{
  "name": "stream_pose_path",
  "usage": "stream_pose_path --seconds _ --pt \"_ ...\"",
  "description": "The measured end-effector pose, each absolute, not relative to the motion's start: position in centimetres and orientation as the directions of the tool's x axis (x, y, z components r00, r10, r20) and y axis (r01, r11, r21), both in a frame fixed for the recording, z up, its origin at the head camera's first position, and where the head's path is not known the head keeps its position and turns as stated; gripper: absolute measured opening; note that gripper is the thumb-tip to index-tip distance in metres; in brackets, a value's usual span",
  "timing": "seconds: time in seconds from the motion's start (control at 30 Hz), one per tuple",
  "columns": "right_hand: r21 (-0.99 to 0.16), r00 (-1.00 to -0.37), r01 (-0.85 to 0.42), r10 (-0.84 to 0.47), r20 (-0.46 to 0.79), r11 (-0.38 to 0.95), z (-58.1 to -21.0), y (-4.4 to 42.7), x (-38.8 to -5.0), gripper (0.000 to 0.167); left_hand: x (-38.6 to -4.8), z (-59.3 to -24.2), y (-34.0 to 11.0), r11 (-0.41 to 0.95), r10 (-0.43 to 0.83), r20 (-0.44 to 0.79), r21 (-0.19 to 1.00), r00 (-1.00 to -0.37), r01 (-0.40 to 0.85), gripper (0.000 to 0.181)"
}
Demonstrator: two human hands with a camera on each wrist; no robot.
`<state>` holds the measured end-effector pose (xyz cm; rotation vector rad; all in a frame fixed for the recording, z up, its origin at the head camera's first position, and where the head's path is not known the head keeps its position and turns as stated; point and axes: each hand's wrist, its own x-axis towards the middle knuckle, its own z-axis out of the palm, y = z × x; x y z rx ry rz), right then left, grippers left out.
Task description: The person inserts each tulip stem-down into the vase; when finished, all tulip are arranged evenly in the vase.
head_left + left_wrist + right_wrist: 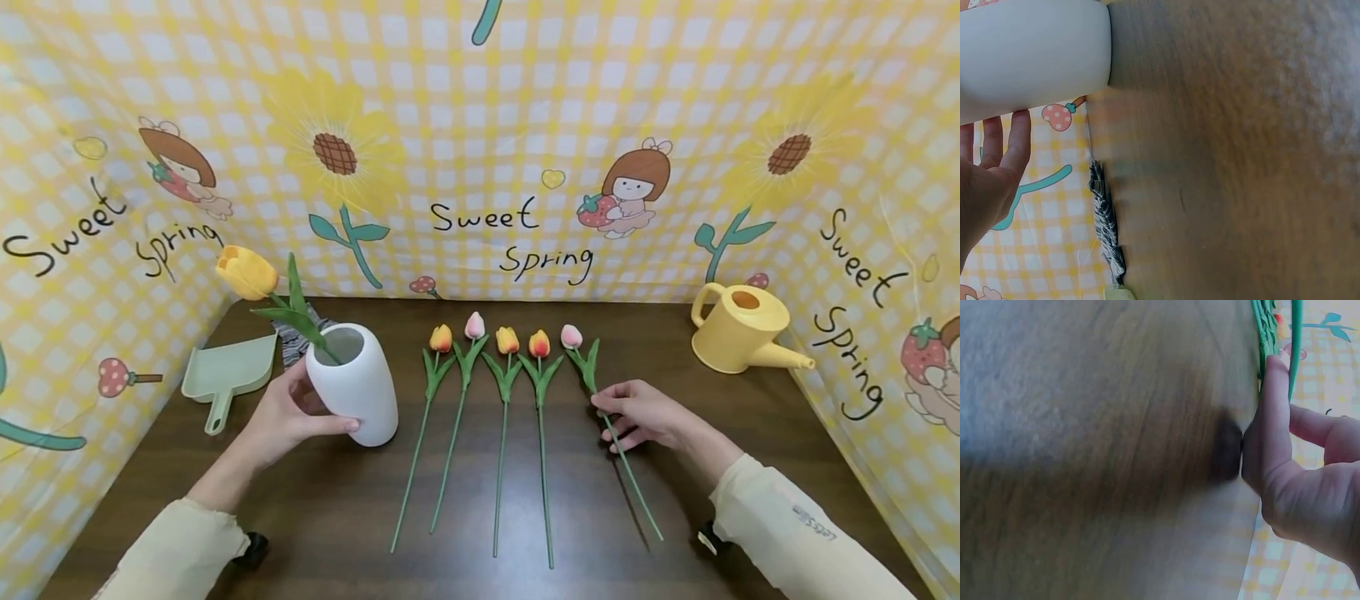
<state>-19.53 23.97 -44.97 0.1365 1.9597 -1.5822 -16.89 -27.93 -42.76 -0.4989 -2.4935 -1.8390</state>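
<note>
On the left, a white vase leans slightly in my left hand, whose thumb and fingers curl round its side. One yellow tulip stands in the vase, its bloom tipped to the left. The left wrist view shows fingertips against the vase wall. At right, my right hand pinches the stem of a pink tulip; its stem slants down to the right, with a shadow beneath. In the right wrist view, the green stem passes between thumb and fingers.
Several tulips, orange-yellow and pink, lie in a row on the dark wooden table. A yellow watering can stands at the back right. A pale green dustpan and a grey striped cloth item lie left, behind the vase. Checked cloth surrounds the table.
</note>
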Motion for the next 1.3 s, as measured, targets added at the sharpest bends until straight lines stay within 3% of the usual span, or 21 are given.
stream_pose_path --seconds 0.3,0.6,1.3 --pt "-0.861 -0.732 0.447 -0.455 -0.507 0.242 -44.4 25.0 -18.9 0.045 -16.5 -42.9 -28.0 0.258 0.237 0.182 0.935 -0.954 0.243 0.088" --pt "-0.87 -0.729 0.434 -0.475 -0.492 0.235 -43.3 26.8 -18.6 0.053 -17.0 -43.0 -27.4 0.228 0.252 0.189 0.942 -0.949 0.248 0.088" --pt "-0.926 -0.755 0.37 -0.556 -0.348 0.076 -37.5 24.6 -18.8 0.024 -16.6 -42.8 -27.8 0.244 0.242 0.184 0.939 -0.953 0.243 0.088"
